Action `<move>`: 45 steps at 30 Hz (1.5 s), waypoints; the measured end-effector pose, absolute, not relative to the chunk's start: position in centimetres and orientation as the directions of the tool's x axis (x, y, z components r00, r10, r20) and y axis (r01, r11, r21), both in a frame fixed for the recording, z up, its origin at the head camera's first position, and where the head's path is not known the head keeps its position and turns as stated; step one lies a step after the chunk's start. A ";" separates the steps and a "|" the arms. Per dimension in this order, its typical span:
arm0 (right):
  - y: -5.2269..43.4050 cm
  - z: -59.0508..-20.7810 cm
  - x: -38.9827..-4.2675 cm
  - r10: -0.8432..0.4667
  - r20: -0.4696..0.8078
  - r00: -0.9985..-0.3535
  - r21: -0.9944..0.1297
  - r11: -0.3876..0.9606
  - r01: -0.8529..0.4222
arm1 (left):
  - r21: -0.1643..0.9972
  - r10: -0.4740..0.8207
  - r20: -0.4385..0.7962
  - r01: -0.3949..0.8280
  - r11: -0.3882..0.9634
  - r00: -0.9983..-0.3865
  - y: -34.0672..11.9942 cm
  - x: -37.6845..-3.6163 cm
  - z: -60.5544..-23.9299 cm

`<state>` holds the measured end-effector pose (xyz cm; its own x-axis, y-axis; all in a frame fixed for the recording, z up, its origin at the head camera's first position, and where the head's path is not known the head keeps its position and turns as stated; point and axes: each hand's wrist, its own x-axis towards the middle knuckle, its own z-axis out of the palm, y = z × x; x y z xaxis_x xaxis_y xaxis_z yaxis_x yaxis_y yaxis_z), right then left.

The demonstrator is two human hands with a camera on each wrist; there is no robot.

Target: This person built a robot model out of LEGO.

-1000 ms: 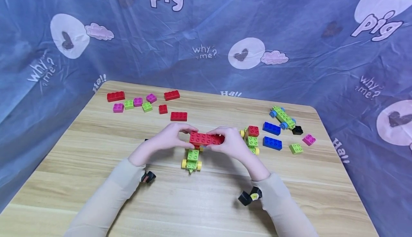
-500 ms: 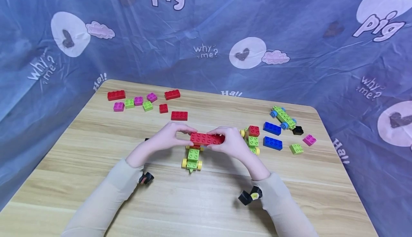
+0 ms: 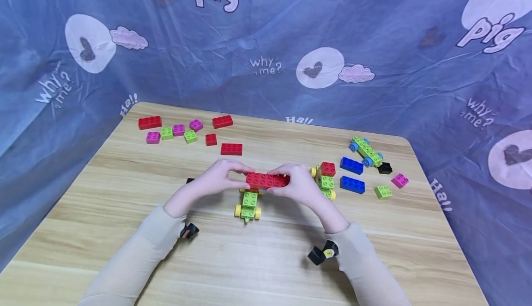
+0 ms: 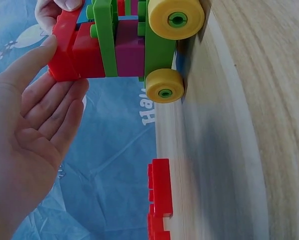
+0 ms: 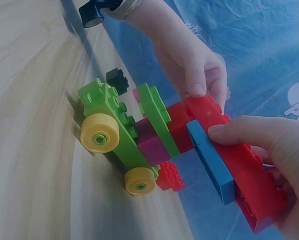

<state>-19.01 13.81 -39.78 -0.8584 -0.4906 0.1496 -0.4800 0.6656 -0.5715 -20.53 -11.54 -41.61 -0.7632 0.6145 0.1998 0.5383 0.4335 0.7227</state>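
Note:
My left hand (image 3: 218, 176) pinches the left end of a long red brick (image 3: 259, 179) between thumb and fingers. My right hand (image 3: 297, 183) grips the right end of that red row, where its fingers hide part of it. Below sits a toy car with a green wheeled base (image 5: 122, 132) and yellow wheels (image 4: 175, 19). Its stack has a purple brick (image 4: 130, 50), a green brick (image 5: 157, 117) and a red brick (image 4: 88, 52) under the long red one. A blue brick (image 5: 211, 160) lies against the underside of the red row, beside the stack.
A second yellow-wheeled car (image 3: 326, 182) stands right of my right hand. Further right are blue bricks (image 3: 352, 184), a blue-wheeled base (image 3: 365, 151), a black brick (image 3: 384, 168) and a lime brick (image 3: 383, 192). Red, pink and lime bricks (image 3: 190, 136) lie at the back left.
Both hands keep their hold on the red brick over the car and barely move. The head view has shifted very slightly.

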 end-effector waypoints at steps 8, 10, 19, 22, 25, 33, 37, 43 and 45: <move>13.8 -39.8 -18.7 -0.496 0.168 -0.852 -0.546 0.673 -0.499 | 0.726 0.616 0.181 0.527 0.442 -0.766 -11.6 -20.6 -41.5; 13.8 -39.9 -18.8 -0.500 0.169 -0.849 -0.546 0.670 -0.503 | 0.729 0.618 0.171 0.521 0.445 -0.767 -11.6 -20.6 -41.5; 13.6 -39.7 -19.0 -0.512 0.155 -0.845 -0.559 0.660 -0.502 | 0.732 0.641 0.136 0.513 0.449 -0.755 -11.6 -20.8 -41.3; 13.6 -39.6 -19.1 -0.514 0.148 -0.845 -0.562 0.660 -0.499 | 0.741 0.638 0.114 0.493 0.455 -0.761 -11.5 -20.8 -41.3; 13.6 -39.6 -19.1 -0.517 0.147 -0.843 -0.558 0.660 -0.503 | 0.742 0.632 0.098 0.479 0.468 -0.769 -11.5 -20.7 -41.3; 13.6 -39.8 -19.1 -0.515 0.152 -0.844 -0.554 0.663 -0.504 | 0.737 0.623 0.075 0.464 0.492 -0.779 -11.5 -20.6 -41.3; 13.6 -39.9 -18.9 -0.508 0.147 -0.849 -0.549 0.672 -0.497 | 0.735 0.624 0.070 0.464 0.495 -0.778 -11.5 -20.7 -41.3; 13.5 -40.1 -18.8 -0.486 0.163 -0.859 -0.538 0.685 -0.490 | 0.724 0.622 0.084 0.477 0.499 -0.778 -11.4 -20.6 -41.3; 13.4 -40.2 -18.8 -0.481 0.172 -0.860 -0.534 0.688 -0.491 | 0.726 0.620 0.084 0.474 0.498 -0.780 -11.4 -20.6 -41.3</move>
<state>-18.75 13.41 -40.18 -0.8598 -0.4810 0.1717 -0.4915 0.6879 -0.5341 -20.62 -11.39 -41.29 -0.7800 0.6202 0.0836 0.4741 0.4985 0.7258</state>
